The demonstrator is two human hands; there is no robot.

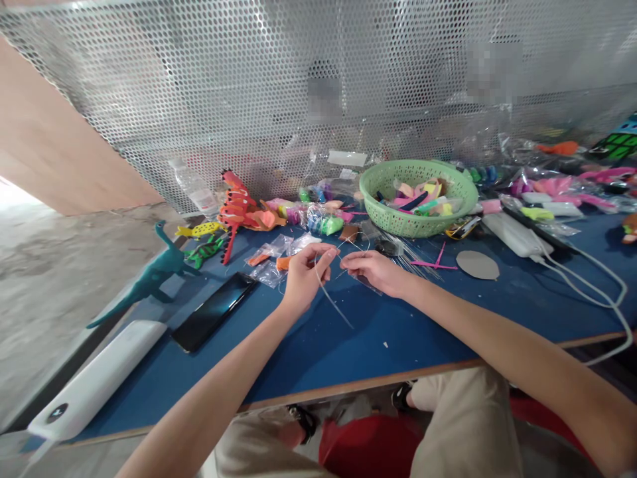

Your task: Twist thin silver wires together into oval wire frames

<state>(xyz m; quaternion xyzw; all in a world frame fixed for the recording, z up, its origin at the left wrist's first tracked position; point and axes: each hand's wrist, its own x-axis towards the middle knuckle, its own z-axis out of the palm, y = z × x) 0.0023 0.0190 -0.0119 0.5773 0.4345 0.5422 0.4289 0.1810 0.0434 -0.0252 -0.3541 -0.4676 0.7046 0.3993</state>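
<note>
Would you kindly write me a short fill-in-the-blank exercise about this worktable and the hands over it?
1. The left hand and the right hand pinch a thin ____ between their fingers.
2. The basket behind the hands is ____ in colour.
3. The teal dinosaur stands to the ____ of the black phone.
4. The table top is ____.
Missing words: wire, green, left, blue.

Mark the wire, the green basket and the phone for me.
wire [340,311], head view, on its free lower stretch.
basket [398,224], head view, on its front wall.
phone [213,311], head view, on the middle of its dark screen.
</note>
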